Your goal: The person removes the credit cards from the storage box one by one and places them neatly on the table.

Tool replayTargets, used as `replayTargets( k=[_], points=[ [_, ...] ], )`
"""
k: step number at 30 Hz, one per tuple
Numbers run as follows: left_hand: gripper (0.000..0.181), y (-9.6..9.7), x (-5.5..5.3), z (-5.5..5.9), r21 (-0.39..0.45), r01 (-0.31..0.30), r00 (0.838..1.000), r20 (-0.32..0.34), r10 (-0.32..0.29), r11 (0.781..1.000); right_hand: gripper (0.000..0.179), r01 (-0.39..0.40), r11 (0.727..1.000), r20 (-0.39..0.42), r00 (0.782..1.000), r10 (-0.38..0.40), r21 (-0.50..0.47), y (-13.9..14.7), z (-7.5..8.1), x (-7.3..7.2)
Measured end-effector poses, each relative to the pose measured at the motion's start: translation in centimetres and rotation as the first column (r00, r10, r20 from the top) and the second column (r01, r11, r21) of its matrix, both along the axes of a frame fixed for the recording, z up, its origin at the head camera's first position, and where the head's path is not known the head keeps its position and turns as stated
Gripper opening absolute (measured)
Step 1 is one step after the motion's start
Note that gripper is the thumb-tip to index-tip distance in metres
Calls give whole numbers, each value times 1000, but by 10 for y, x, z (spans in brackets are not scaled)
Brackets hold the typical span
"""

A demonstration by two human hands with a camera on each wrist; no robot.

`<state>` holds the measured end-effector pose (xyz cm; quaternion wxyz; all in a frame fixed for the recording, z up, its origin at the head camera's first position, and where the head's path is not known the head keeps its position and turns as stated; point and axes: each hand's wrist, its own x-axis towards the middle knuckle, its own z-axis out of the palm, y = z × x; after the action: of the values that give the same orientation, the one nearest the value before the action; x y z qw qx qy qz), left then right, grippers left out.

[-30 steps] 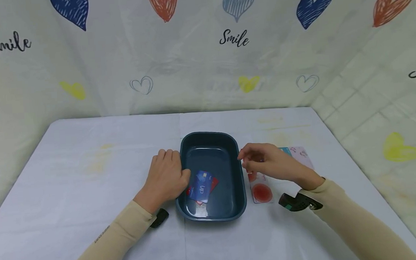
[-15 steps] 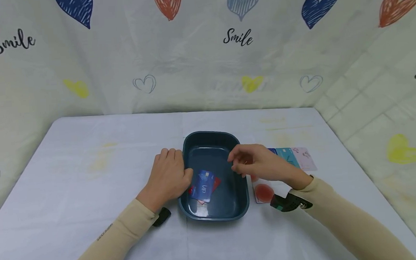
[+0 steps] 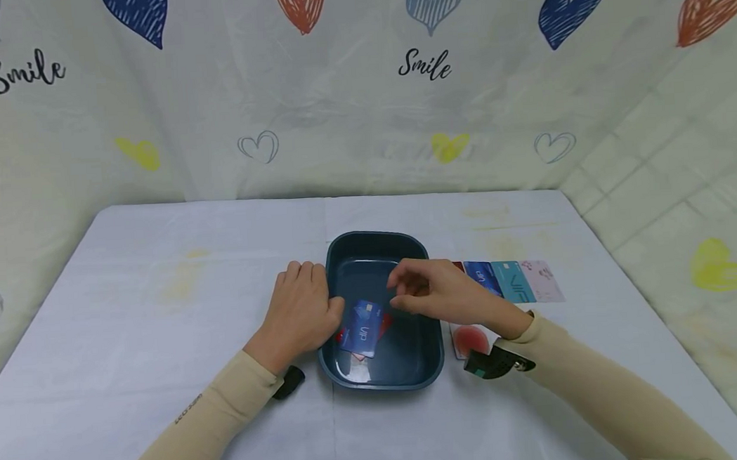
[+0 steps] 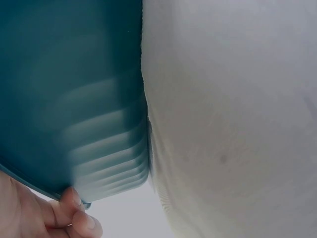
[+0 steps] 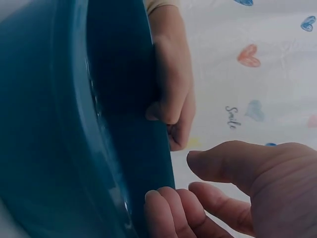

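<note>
A dark teal plastic bin (image 3: pixel 390 373) stands on the table, and my left hand (image 3: pixel 300 308) grips its left rim, thumb over the edge. The left wrist view shows fingers of that hand (image 4: pixel 59 215) under the bin's rim. Inside the bin, a blue VIP card (image 3: pixel 362 329) lies over a red card (image 3: pixel 385 323) that is partly hidden. My right hand (image 3: pixel 438 289) hovers over the bin's right side, fingers loosely bent. In the right wrist view, the right hand's thumb and fingers (image 5: pixel 223 163) are apart with nothing between them.
Right of the bin lie another blue card (image 3: pixel 483 277), a teal VIP card (image 3: pixel 514 282) and a pink card (image 3: pixel 542 281). A card with a red circle (image 3: pixel 470 340) is partly covered by the right wrist camera (image 3: pixel 497 361). A heart-printed sheet (image 3: pixel 340 84) hangs behind the table.
My right hand has moved left from the bin's right edge to above its inside, uncovering more of the cards on the table. The left hand keeps its grip on the rim.
</note>
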<state>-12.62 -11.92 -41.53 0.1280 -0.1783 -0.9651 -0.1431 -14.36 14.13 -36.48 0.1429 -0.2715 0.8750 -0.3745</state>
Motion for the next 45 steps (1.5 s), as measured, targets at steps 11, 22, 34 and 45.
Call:
replayTargets(
  k=[11,22,34,45],
  points=[
    [23,0,0,2,-18,-8,998,54,9,1000,30,-24,999,-97,995,27,38,-19,-8,-3],
    [24,1,-2,1,-22,0,998,57,1,1000,37,-62,993,-126,989,75,104,-31,-12,-4],
    [21,0,-1,2,-6,-4,999,46,5,1000,43,-91,962,-126,984,127,256,-39,-16,-9],
    [23,0,-2,2,-12,-5,999,48,6,1000,46,-117,934,-76,986,151,338,-42,-14,-12]
  ],
)
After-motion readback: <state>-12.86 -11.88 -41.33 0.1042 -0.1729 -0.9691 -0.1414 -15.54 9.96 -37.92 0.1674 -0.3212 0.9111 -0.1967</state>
